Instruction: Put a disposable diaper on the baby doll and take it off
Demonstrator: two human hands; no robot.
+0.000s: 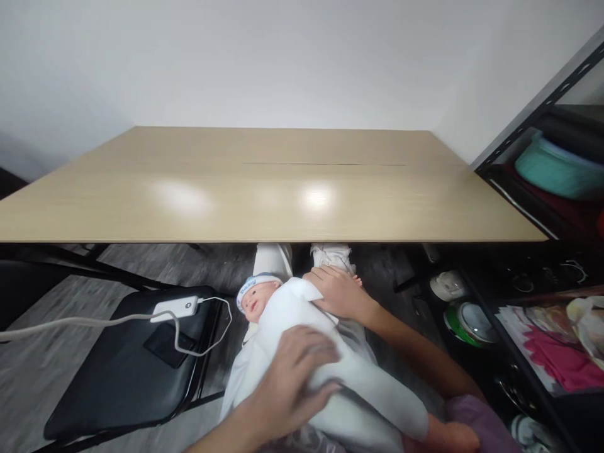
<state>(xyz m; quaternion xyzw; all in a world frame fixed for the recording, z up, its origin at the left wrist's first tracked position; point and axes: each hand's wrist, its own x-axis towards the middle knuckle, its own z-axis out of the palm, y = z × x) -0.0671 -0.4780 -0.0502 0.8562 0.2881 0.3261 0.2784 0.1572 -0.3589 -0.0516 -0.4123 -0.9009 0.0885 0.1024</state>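
Note:
A baby doll [257,302] in a white-and-blue cap lies below the table's front edge, wrapped in a white cloth [302,340]. My left hand [292,377] rests palm down on the cloth over the doll's middle, fingers bent and pressing the fabric. My right hand [337,292] lies on the cloth near the doll's shoulder, fingers closed on a fold. One bare doll foot [455,434] sticks out at the lower right.
A light wooden table [264,189] spans the view ahead. A black chair [127,365] at the left carries a white power bank [175,306] with a cable. A dark shelf rack [542,189] at the right holds bowls, a teal tub and pink cloth.

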